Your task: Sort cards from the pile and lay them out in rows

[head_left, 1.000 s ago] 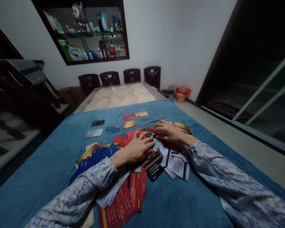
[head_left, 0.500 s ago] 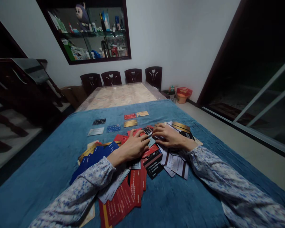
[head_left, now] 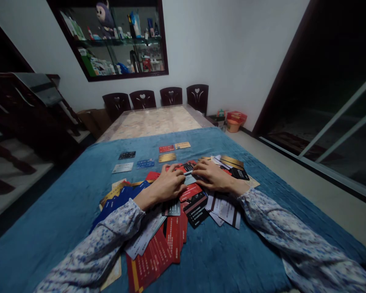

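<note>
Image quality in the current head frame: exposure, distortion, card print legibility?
Head view: dim overall, the dark glass sliding door nearly black; head view: wide-angle distortion, the dark-framed wall cabinet slanting and the blue-flowered white fabric sleeves stretching toward the bottom corners; head view: fine print on the red rectangular cards too small and soft to read reliably.

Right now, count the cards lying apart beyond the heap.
6: a black card, silver card and blue card on the left; a red card, yellow card and gold card to their right. Any stacked underneath would be hidden.
</note>
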`<state>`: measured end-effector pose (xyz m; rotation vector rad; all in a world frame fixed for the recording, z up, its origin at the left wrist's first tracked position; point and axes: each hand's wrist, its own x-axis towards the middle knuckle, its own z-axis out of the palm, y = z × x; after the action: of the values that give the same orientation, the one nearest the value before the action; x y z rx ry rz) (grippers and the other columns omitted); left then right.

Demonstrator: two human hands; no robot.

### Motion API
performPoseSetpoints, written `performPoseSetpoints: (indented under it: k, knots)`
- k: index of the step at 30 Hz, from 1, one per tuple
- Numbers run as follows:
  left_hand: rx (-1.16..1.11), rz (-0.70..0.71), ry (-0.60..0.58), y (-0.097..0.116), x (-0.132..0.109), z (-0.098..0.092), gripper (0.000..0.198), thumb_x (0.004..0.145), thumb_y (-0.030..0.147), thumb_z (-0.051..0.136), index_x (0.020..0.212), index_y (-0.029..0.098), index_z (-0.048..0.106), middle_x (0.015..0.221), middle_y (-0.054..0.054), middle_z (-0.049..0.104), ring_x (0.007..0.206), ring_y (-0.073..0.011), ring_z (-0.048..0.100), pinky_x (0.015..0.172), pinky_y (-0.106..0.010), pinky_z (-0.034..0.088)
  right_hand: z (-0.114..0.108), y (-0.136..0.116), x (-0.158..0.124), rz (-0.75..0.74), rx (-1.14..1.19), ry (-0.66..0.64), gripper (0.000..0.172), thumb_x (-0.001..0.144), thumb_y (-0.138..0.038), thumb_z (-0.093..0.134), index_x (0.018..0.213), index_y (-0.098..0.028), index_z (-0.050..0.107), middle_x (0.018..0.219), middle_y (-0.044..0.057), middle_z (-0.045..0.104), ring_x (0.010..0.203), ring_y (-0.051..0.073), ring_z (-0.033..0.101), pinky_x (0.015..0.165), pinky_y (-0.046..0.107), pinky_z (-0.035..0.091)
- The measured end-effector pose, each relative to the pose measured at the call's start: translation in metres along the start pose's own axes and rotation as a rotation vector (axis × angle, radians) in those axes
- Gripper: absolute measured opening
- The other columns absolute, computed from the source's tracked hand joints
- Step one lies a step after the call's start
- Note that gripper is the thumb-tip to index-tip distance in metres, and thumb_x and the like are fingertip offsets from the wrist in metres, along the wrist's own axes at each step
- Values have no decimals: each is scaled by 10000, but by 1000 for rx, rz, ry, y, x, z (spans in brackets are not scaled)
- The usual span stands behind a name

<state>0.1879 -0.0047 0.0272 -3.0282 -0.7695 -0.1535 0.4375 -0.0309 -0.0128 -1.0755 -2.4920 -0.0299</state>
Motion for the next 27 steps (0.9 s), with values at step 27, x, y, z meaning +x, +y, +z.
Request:
performPoseSetpoints:
  k: [27]
  knots:
    - [-7, -71, -117, 6, -2, -18, 250, 976, 252, 485, 870, 154, 690, 975, -108, 686, 922, -239, 604, 880, -423, 442, -8, -15, 6, -177, -121, 151, 371, 1068, -288, 407, 954, -185, 745, 906, 120, 733, 885, 206, 599, 780, 354, 522]
